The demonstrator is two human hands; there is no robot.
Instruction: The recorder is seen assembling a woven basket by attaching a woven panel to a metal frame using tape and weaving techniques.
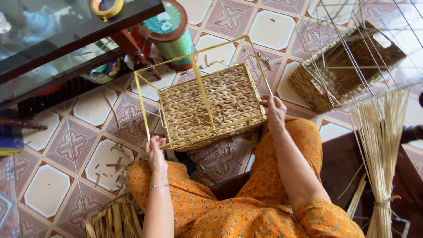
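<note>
One woven panel of pale plaited straw fills the base of the yellow wire box frame (207,103); its upright sides stand bare. Left hand (155,149) curls around the frame's near corner, right hand (274,110) grips its right edge. Beside the frame, right, stands a tied bundle of pale reeds (381,150).

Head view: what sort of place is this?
Likely a home floor used for basket weaving: patterned floor tiles, a half-woven basket on a wire frame, and a bundle of reeds.

Open tiled floor (66,145) lay left of the wire-framed woven basket (211,105); a dark table (66,31) and green drum (174,37) crowded its far side.
</note>
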